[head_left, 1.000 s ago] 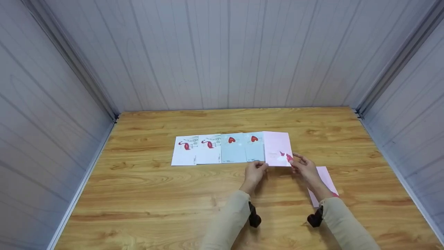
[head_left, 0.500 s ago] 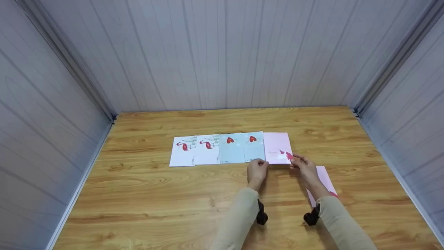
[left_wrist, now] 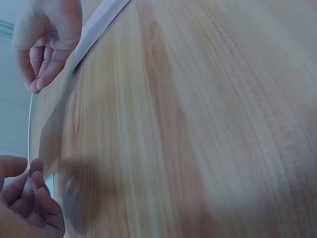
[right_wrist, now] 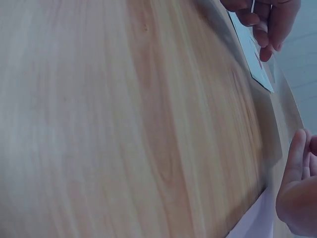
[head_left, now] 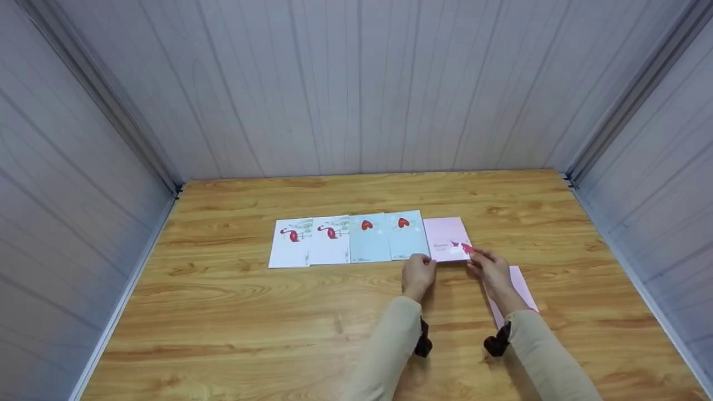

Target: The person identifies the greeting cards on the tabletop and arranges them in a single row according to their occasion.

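A pink card [head_left: 445,234] with a darker pink unicorn-like print is pinched at its near corners by both hands. My left hand [head_left: 419,275] grips the near left corner between thumb and fingers. The near right corner, beside the print, is pinched by my right hand [head_left: 496,275]. In the left wrist view the card shows edge-on as a thin line [left_wrist: 29,129] between the left fingers [left_wrist: 37,173] and the right hand [left_wrist: 49,39], with a shadow on the wood below. A light blue card [head_left: 406,239] with a red heart lies right beside the pink card's left edge.
Left of that card lie another blue heart card [head_left: 367,242] and two white flamingo cards [head_left: 330,245], in a row with slight overlaps. A second pink card [head_left: 523,287] lies under the right forearm, partly hidden. Pale panels [head_left: 356,83] wall in the wooden table [head_left: 250,334].
The pink card has come down and tilted flatter, a little nearer the person, and a narrow gap now shows beside the blue card. Both hands keep their pinch; the left has shifted slightly right.
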The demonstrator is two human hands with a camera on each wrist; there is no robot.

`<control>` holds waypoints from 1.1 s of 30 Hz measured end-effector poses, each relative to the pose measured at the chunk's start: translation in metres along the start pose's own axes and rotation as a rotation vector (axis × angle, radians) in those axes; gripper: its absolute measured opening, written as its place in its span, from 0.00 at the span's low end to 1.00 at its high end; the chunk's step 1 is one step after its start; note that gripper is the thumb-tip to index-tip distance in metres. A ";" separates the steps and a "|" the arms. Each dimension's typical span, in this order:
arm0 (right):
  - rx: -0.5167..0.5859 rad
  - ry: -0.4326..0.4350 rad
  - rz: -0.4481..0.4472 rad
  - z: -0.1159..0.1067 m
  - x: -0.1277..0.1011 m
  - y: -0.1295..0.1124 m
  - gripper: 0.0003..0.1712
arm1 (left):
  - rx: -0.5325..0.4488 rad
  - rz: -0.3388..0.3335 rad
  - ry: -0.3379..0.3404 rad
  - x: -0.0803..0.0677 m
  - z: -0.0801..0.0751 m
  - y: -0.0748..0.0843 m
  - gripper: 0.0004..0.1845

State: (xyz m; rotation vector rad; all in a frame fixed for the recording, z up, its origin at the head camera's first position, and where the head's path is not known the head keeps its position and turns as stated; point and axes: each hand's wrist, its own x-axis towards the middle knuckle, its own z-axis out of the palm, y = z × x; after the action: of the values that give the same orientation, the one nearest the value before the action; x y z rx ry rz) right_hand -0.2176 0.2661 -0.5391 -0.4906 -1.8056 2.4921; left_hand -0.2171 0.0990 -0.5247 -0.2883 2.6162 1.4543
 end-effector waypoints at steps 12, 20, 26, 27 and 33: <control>-0.038 0.121 0.119 0.003 0.007 -0.006 0.17 | -0.038 -0.017 -0.199 0.009 0.006 0.007 0.08; -0.089 0.158 0.136 0.007 0.019 -0.002 0.21 | -0.102 -0.092 -0.260 0.015 0.007 0.010 0.08; -0.134 0.154 0.105 0.013 0.021 -0.002 0.21 | -0.100 -0.099 -0.253 0.018 0.004 0.009 0.10; -0.143 0.152 0.095 0.014 0.022 -0.002 0.21 | -0.100 -0.096 -0.250 0.018 0.004 0.009 0.11; -0.190 0.143 0.078 0.014 0.023 -0.003 0.20 | -0.095 -0.075 -0.240 0.018 0.006 0.009 0.13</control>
State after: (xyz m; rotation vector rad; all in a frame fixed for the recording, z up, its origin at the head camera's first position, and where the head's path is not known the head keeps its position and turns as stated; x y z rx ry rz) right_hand -0.2435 0.2590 -0.5379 -0.7412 -2.0119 2.2751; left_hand -0.2366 0.1070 -0.5241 -0.2050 2.3285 1.4901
